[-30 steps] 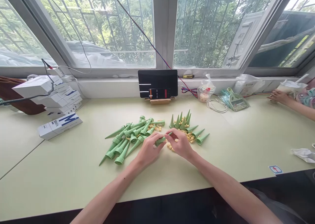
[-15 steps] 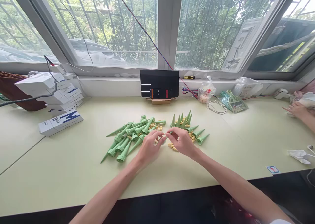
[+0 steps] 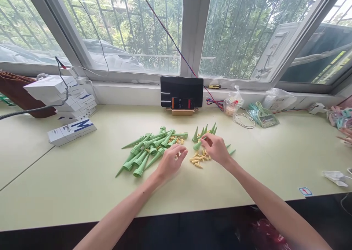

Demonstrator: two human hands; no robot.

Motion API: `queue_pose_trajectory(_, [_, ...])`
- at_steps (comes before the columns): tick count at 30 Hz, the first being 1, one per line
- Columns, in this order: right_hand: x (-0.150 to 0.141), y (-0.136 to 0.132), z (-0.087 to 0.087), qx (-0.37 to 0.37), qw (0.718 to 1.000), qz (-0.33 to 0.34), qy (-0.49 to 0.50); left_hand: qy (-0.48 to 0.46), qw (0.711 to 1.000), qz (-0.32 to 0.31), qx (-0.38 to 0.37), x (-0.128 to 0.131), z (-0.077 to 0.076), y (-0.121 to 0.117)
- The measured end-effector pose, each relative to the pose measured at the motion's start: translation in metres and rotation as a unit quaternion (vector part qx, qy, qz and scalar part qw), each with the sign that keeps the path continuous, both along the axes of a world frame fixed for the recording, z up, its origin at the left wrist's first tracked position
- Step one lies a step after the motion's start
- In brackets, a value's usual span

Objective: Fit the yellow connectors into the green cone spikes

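My right hand [image 3: 216,147] pinches a green plastic spike [image 3: 197,146], its wide ribbed cap pointing down and left. Around it, several green spikes [image 3: 195,134] stand tip up at the back, and others lie partly hidden behind the hand. Below the held spike is a loose heap of small yellow plastic pegs [image 3: 197,159]. My left hand [image 3: 171,161] hovers by the right edge of a larger pile of green spikes [image 3: 140,157], its fingers loosely curved and apart, with nothing visible in them. More small yellow pieces [image 3: 180,141] lie behind that hand.
A tablet [image 3: 181,88] with a phone [image 3: 182,103] before it stands by the window. White boxes [image 3: 72,131] are at the left. A bagged cup [image 3: 231,105], a coiled cable [image 3: 244,121] and a green dustpan [image 3: 264,116] sit back right. Another person's hand [image 3: 345,135] shows at the right edge.
My hands have parted from where they met in the middle. My right hand has moved right and away with the green spike, uncovering the yellow pegs. The view has shifted slightly.
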State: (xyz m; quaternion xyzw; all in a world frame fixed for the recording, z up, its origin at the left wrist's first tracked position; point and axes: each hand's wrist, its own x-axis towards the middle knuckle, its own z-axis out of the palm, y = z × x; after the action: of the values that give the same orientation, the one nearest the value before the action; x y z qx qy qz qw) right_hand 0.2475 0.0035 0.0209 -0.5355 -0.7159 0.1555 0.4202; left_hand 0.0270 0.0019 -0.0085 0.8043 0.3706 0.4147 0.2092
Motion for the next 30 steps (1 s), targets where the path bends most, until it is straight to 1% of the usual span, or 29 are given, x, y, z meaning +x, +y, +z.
queue_pose_trajectory(8, [0.000,0.012,0.006,0.018,0.998,0.014,-0.057,0.008,1.000,-0.002,-0.006,0.001,0.003,-0.002])
queue_pose_trajectory(14, [-0.001,0.020,0.005,0.015,0.995,0.019,-0.095,0.009,1.000,-0.003,-0.002,0.001,0.003,-0.003])
queue_pose_trajectory(24, [-0.001,0.026,0.003,0.009,0.994,0.010,-0.108,0.019,1.000,-0.003,-0.022,0.002,0.003,-0.006])
queue_pose_trajectory(30, [-0.001,0.027,0.002,0.003,0.995,0.003,-0.098,0.021,1.000,-0.004,-0.022,0.002,0.003,-0.006])
